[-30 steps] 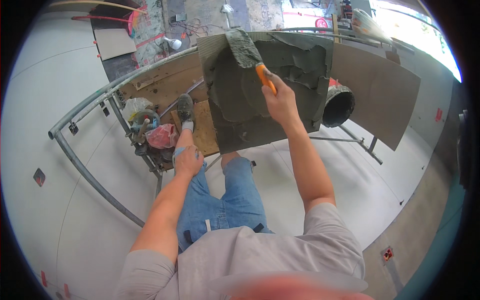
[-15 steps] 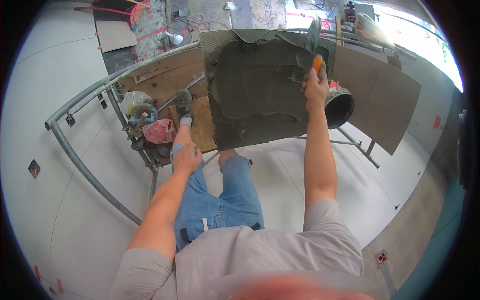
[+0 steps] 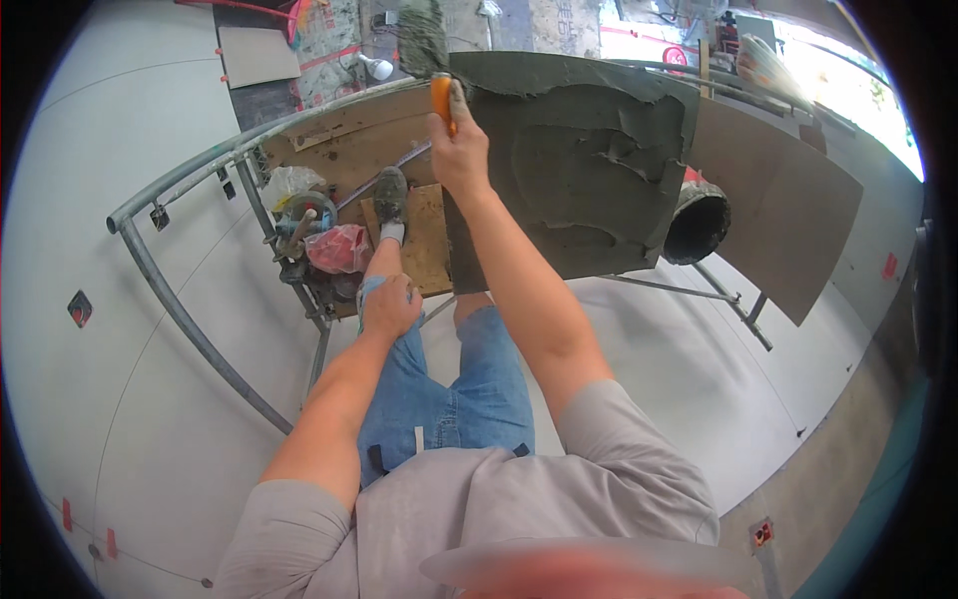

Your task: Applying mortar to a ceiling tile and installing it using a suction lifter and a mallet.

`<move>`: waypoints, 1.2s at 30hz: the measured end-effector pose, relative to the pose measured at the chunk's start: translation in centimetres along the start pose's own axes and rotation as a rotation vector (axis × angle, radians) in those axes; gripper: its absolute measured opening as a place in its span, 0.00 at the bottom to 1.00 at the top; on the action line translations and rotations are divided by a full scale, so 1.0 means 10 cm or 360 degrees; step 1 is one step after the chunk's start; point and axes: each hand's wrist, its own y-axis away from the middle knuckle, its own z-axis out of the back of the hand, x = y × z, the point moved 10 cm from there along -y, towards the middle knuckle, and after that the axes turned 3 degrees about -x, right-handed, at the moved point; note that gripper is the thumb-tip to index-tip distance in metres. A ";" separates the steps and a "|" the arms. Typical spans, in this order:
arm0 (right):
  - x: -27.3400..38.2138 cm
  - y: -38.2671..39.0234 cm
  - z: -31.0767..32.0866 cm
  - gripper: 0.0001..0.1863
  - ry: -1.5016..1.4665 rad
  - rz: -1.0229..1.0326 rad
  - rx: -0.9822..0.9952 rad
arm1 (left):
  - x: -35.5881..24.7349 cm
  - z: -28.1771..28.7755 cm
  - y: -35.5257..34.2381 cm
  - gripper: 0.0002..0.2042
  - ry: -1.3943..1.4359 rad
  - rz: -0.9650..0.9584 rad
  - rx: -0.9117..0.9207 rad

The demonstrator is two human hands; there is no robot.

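Observation:
My right hand (image 3: 462, 155) grips the orange handle of a trowel (image 3: 442, 103). Grey mortar coats its blade, raised at the tile's far left edge. The large tile (image 3: 479, 262) carries a thick, uneven layer of grey mortar (image 3: 579, 150) and lies in front of my legs. My left hand (image 3: 392, 307) rests over my left knee, holding no tool; its fingers are partly hidden. A dark bucket (image 3: 698, 228), crusted with mortar, sits tipped toward me at the tile's right side.
A curved metal scaffold rail (image 3: 185, 309) runs along the left. My shoe stands on a wooden platform (image 3: 427, 235), near a red plastic bag (image 3: 337, 250) and a suction cup lifter (image 3: 304, 218). A bare tile (image 3: 778, 200) lies on the right. White panels (image 3: 160, 399) surround the scaffold.
My right hand has swept left with the trowel, from the tile's right side to its far left edge. The mortar surface looks reshaped. My left hand stays on the knee.

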 end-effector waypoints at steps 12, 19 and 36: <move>-0.63 1.48 0.27 0.30 -0.0946 -0.0789 -0.0411 | 0.20 0.00 0.07 0.12 -0.0010 0.0106 0.0024; -0.64 1.33 0.19 0.35 0.0147 -0.0099 -0.0142 | 0.20 -0.05 0.09 0.13 0.0034 0.0127 0.0079; -0.70 1.66 0.72 0.36 0.0582 0.0202 0.0275 | 0.15 -0.03 0.11 0.14 -0.0009 0.0139 0.0119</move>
